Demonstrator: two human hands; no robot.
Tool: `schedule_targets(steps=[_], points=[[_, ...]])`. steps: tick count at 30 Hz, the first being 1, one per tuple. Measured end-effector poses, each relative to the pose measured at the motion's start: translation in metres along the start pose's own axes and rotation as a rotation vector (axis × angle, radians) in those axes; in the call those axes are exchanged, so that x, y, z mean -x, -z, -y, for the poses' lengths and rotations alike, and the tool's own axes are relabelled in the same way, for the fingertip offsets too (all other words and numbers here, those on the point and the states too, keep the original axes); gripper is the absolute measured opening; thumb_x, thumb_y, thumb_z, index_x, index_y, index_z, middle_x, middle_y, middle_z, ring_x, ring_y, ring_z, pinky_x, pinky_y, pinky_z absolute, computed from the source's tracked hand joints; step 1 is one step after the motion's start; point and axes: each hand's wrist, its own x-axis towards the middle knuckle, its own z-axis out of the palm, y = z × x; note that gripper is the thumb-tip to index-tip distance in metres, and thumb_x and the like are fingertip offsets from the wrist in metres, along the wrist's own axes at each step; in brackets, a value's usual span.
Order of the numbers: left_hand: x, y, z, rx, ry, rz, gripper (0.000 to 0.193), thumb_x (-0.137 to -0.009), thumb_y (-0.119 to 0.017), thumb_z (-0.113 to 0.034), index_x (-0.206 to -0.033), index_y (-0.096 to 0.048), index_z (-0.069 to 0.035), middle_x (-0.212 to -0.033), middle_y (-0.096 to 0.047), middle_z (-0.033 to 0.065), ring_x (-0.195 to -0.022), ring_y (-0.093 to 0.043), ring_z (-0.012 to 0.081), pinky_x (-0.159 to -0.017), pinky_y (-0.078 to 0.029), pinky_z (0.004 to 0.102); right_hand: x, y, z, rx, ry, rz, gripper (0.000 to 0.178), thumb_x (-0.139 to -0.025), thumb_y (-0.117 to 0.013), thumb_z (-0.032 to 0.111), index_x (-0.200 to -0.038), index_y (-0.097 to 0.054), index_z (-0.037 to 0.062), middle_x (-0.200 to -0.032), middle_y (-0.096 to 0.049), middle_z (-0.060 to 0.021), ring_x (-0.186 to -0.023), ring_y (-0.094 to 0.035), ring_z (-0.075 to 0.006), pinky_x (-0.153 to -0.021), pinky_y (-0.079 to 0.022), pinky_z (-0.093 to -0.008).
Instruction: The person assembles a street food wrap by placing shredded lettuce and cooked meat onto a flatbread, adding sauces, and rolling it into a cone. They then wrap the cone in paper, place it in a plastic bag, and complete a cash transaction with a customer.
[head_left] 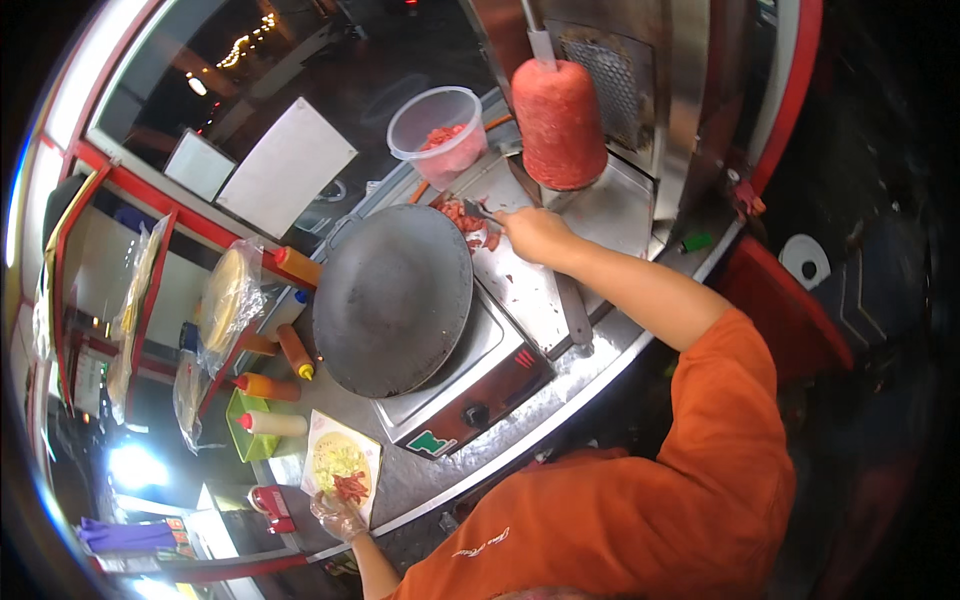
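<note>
My right hand is closed around a small dark metal utensil, whose exact kind I cannot make out. Its tip is in chopped reddish meat on a metal tray. In a clear plastic glove, my left hand grips the lower edge of a white paper sheet. On that sheet lies a flatbread topped with shredded pale-green vegetable and strips of meat. A long knife rests on the tray's near side, below my right forearm.
A reddish meat cone stands on a vertical spit behind the tray. Left of the tray, a dark domed griddle covers a burner. A clear tub holds more meat. Sauce bottles and bagged flatbreads are at the left.
</note>
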Motion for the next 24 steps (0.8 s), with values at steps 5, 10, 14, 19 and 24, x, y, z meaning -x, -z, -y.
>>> schedule_targets(steps=[5,10,14,19,24], points=[[-0.002,0.001,0.005,-0.078,-0.019,-0.051,0.035,-0.095,-0.060,-0.031,-0.114,-0.060,-0.001,-0.113,-0.060,0.0189,-0.107,-0.058,0.0362,-0.095,-0.045,0.0454,-0.017,-0.021,0.012,0.141,0.008,-0.048,0.034,-0.100,-0.047,0.021,-0.130,-0.060,0.0134,-0.098,-0.069,-0.0217,-0.085,-0.068,-0.0406,-0.075,-0.054,-0.0516],[-0.007,-0.001,0.002,-0.091,0.043,0.042,0.045,-0.099,-0.057,-0.034,-0.128,-0.053,0.001,-0.125,-0.060,0.0201,-0.120,-0.056,0.0334,-0.102,-0.043,0.0422,-0.016,-0.026,0.025,0.165,0.008,-0.011,0.036,-0.100,-0.042,0.018,-0.130,-0.063,0.0145,-0.097,-0.070,-0.0193,-0.088,-0.069,-0.0374,-0.076,-0.054,-0.0500],[-0.008,-0.014,0.023,0.390,0.233,-0.008,0.061,-0.101,-0.056,-0.025,-0.150,-0.031,0.000,-0.150,-0.043,0.0170,-0.137,-0.044,0.0258,-0.114,-0.036,0.0378,-0.017,0.020,0.020,0.303,-0.040,-0.155,0.032,-0.098,-0.047,0.018,-0.124,-0.065,0.0136,-0.093,-0.070,-0.0221,-0.087,-0.068,-0.0410,-0.077,-0.052,-0.0534],[-0.005,-0.029,0.053,0.566,-0.062,-0.108,0.051,-0.104,-0.043,-0.036,-0.143,-0.039,-0.004,-0.146,-0.045,0.0146,-0.137,-0.041,0.0265,-0.114,-0.036,0.0442,0.015,0.081,0.105,0.235,0.045,-0.265,0.035,-0.100,-0.050,0.025,-0.131,-0.063,0.0179,-0.094,-0.067,-0.0272,-0.088,-0.068,-0.0425,-0.077,-0.050,-0.0527],[-0.009,-0.013,0.053,1.030,0.134,0.185,0.087,-0.085,-0.066,-0.012,-0.155,-0.015,-0.001,-0.157,-0.035,0.0130,-0.146,-0.031,0.0267,-0.121,-0.021,0.0394,0.059,0.040,0.255,-0.016,0.312,-0.091,0.035,-0.100,-0.052,0.012,-0.134,-0.062,0.0152,-0.099,-0.071,-0.0149,-0.084,-0.067,-0.0242,-0.079,-0.051,-0.0320]])
